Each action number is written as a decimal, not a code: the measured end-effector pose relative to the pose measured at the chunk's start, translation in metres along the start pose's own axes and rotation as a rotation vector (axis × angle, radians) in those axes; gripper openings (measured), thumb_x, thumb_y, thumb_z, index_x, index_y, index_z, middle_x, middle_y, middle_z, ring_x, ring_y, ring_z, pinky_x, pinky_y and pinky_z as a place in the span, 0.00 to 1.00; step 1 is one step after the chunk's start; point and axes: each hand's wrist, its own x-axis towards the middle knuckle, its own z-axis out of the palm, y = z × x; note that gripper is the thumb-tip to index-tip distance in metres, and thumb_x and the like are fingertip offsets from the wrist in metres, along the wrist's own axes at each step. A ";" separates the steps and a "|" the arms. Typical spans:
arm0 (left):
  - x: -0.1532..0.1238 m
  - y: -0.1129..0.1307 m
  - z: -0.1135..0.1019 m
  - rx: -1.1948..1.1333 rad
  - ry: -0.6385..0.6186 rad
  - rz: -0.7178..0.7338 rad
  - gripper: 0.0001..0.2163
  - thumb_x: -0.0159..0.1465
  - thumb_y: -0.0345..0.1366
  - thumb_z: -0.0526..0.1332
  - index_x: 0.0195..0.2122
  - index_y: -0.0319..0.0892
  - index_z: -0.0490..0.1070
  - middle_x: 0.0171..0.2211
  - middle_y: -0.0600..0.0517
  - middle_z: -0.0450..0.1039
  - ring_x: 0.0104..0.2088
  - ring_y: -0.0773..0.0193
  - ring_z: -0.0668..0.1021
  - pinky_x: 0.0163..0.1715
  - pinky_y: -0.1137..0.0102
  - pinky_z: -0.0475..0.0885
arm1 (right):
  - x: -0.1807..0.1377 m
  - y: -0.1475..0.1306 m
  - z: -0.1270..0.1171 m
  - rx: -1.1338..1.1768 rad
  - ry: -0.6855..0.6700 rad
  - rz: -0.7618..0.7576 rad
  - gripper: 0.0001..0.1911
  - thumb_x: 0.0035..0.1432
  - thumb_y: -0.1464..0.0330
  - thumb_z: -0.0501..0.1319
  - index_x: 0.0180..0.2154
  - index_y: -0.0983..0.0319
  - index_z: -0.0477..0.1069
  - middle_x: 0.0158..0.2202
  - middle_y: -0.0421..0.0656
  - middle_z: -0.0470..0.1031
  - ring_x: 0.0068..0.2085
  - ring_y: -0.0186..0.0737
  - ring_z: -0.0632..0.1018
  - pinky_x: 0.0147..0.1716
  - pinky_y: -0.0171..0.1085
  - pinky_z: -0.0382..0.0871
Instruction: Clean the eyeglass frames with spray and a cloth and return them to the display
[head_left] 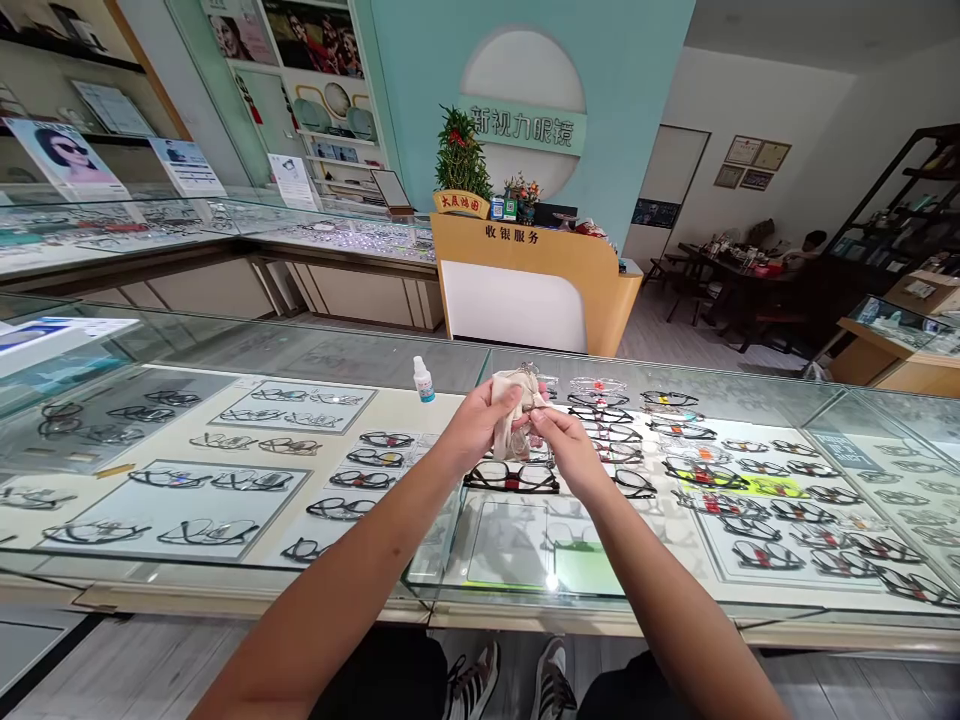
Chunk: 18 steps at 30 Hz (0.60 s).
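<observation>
My left hand [480, 422] is closed on a pale beige cloth [512, 398], held over a glass display counter [225, 350]. My right hand [562, 440] pinches a pair of clear-framed glasses [529, 440] that the cloth is bunched against, between both hands. A black-framed pair of glasses [511, 478] lies on the glass just below my hands. A small white bottle with a blue label [424, 380] stands on the counter to the left of the cloth.
Several rows of glasses lie inside the case under the glass [697, 470]. A yellow cashier desk [525, 285] with a plant stands beyond the counter. More glass showcases line the left wall [150, 225]. A dark table with chairs [735, 275] is at the back right.
</observation>
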 end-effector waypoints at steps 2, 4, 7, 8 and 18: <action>-0.002 0.000 0.001 0.035 -0.013 0.013 0.25 0.57 0.47 0.77 0.52 0.42 0.77 0.47 0.44 0.83 0.36 0.58 0.85 0.31 0.66 0.82 | 0.000 0.002 0.001 0.023 -0.015 0.012 0.24 0.61 0.44 0.65 0.34 0.59 0.82 0.28 0.41 0.72 0.32 0.40 0.70 0.36 0.39 0.67; -0.003 -0.003 0.003 0.063 0.048 0.034 0.24 0.56 0.48 0.77 0.48 0.41 0.77 0.41 0.46 0.84 0.29 0.62 0.83 0.27 0.68 0.80 | -0.001 0.005 0.003 -0.010 -0.018 0.003 0.25 0.61 0.44 0.66 0.32 0.59 0.81 0.27 0.40 0.70 0.31 0.39 0.69 0.35 0.39 0.66; -0.002 -0.006 0.006 0.080 0.201 0.058 0.25 0.57 0.58 0.74 0.40 0.40 0.75 0.32 0.48 0.82 0.25 0.63 0.81 0.21 0.72 0.76 | -0.003 0.010 0.008 -0.102 -0.024 -0.037 0.26 0.61 0.43 0.66 0.31 0.60 0.80 0.27 0.40 0.69 0.32 0.39 0.68 0.36 0.39 0.64; -0.001 -0.007 0.007 0.078 0.238 0.053 0.26 0.57 0.61 0.73 0.38 0.41 0.74 0.31 0.48 0.82 0.26 0.62 0.82 0.21 0.72 0.75 | -0.003 0.011 0.009 -0.114 -0.028 -0.041 0.26 0.61 0.43 0.66 0.31 0.60 0.81 0.28 0.40 0.69 0.33 0.39 0.68 0.37 0.39 0.65; 0.015 0.003 -0.012 -0.109 0.271 0.056 0.21 0.61 0.55 0.72 0.42 0.42 0.76 0.39 0.46 0.83 0.44 0.57 0.84 0.43 0.65 0.81 | 0.001 -0.004 -0.019 0.011 0.116 -0.130 0.19 0.69 0.52 0.62 0.38 0.56 0.85 0.39 0.43 0.80 0.34 0.40 0.67 0.40 0.40 0.64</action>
